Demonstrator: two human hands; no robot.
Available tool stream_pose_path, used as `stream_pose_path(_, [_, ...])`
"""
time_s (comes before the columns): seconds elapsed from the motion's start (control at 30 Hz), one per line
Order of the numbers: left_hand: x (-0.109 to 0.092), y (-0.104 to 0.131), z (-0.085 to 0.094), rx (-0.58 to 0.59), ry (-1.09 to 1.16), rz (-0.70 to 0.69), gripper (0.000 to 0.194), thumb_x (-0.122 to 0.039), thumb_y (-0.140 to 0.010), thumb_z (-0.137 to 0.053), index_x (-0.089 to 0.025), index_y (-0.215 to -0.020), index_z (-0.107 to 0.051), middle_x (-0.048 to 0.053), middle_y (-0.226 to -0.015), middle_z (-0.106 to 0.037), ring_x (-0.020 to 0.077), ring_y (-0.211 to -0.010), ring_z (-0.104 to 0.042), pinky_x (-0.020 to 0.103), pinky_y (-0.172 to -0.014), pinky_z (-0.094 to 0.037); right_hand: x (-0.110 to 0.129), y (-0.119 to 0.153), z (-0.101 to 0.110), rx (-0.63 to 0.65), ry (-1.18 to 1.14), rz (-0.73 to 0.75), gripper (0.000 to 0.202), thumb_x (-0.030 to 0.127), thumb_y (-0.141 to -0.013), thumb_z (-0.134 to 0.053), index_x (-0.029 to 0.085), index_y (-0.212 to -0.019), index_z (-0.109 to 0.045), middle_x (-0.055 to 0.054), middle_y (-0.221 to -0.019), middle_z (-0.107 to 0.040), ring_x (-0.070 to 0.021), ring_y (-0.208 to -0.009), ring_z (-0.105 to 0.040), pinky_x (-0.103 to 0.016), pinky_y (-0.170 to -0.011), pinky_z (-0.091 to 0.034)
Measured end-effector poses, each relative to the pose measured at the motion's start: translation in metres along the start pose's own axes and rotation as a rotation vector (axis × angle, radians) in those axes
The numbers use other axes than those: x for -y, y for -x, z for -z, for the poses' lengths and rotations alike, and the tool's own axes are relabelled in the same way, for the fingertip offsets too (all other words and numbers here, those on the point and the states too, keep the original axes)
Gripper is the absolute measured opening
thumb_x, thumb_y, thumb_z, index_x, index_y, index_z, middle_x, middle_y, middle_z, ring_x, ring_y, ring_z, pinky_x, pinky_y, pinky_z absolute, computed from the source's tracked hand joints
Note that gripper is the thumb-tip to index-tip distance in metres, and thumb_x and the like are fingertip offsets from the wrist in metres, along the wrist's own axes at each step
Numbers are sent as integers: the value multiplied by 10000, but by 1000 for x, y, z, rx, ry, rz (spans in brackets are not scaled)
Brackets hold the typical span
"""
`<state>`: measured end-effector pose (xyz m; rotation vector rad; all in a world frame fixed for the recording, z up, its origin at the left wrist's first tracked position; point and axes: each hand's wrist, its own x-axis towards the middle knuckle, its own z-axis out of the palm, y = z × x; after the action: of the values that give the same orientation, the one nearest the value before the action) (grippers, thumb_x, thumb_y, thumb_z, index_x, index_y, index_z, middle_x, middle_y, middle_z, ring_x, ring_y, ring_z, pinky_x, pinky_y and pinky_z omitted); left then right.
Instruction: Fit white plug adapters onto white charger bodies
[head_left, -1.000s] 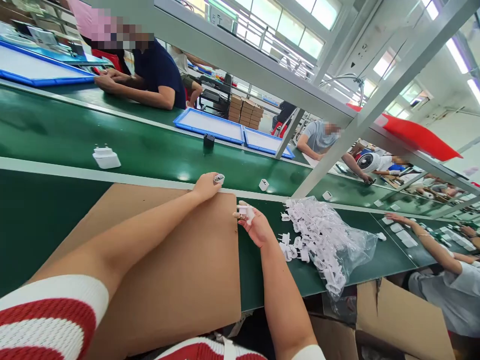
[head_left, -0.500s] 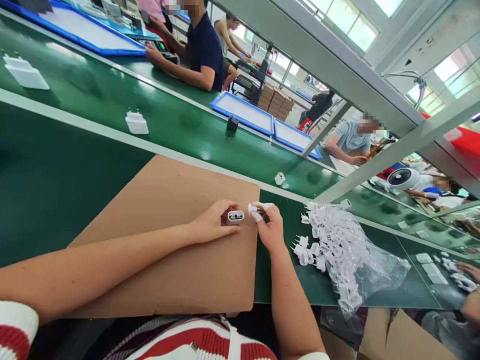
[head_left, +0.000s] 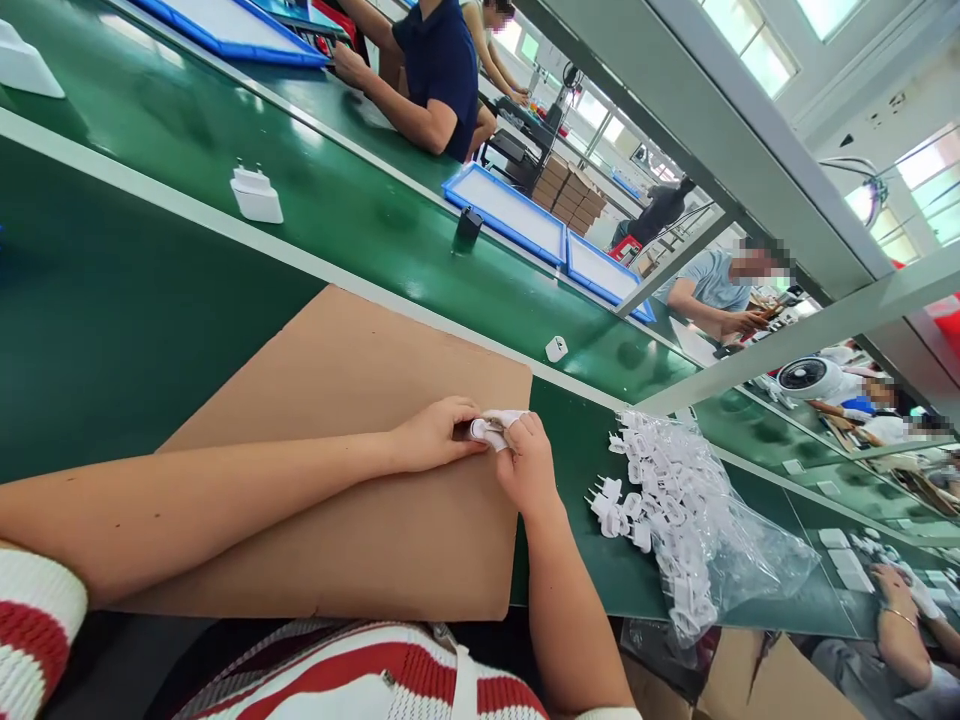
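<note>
Left hand [head_left: 433, 436] and right hand [head_left: 529, 462] clamped on white plastic charger piece [head_left: 478, 428] near brown cardboard sheet's [head_left: 352, 370] edge; green tabletop [head_left: 150, 280] extends leftward.

Tally, placed from the fingers [head_left: 526, 428]. Hands: 2, left hand [head_left: 435, 433] and right hand [head_left: 529, 462]. Between them: at least 1 white piece [head_left: 478, 428]. Beneath: 1 cardboard sheet [head_left: 367, 380]. Left, on the green belt [head_left: 360, 245]: 2 white adapters [head_left: 258, 198], one partly out of view. Just beyond: 1 white housing [head_left: 556, 348]; farther off, 1 black block [head_left: 469, 224], 3 blue-rimmed trays [head_left: 514, 207]. Right: 1 clear bag [head_left: 780, 565]; white plug pieces [head_left: 664, 490] there too crowded to count. Far right: 1 white fan [head_left: 806, 376].
</note>
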<state>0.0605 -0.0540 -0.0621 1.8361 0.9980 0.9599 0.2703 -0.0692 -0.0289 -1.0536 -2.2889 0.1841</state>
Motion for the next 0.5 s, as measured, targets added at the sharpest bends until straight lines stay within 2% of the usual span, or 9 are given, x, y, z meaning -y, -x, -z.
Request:
stream_pose_path(0.13, [1,0,1,10,12,-13,393,-587,-887,-708,-196,-919,-723,91,-981,-722,269,-954,-667,367,-805,-542,2,-1,0,-21,15,0,493,-17,-804,-496,215,-1170,-730,-87,-1007,-717,-257,-973,-624,-383,-862,-553])
stream_pose_path(0.23, [2,-1,0,5,7,-20,402,-601,-890,-704,-201,-922,-717,86,-974,-720,270,-951,-671,369,-809,-548,5,-5,-1,26,32,-28,499,-19,-799,-498,216,-1169,-738,-85,-1006,-724,-254,-971,-623,-377,-861,-544])
stream_pose_path(0.4, [4,-2,-2,-3,-2,3,418,-618,-860,-712,-202,-905,-706,90,-976,-725,285,-965,-679,383,-817,-554,8,-12,1,93,145,-86,400,-18,-781,-543,228,-1012,-758,-56,-893,-702,-236,-885,-604,-333,-771,-475])
stream_pose_path(0.5, [2,-3,0,5,-26,28,440,-637,-844,-712,-200,-892,-704,89,-960,-727,287,-952,-687,386,-811,-560,8,-15,3,124,228,-102,354,-8,-762,-580,227,-949,-768,-42,-843,-702,-221,-838,-603,-329,-771,-441])
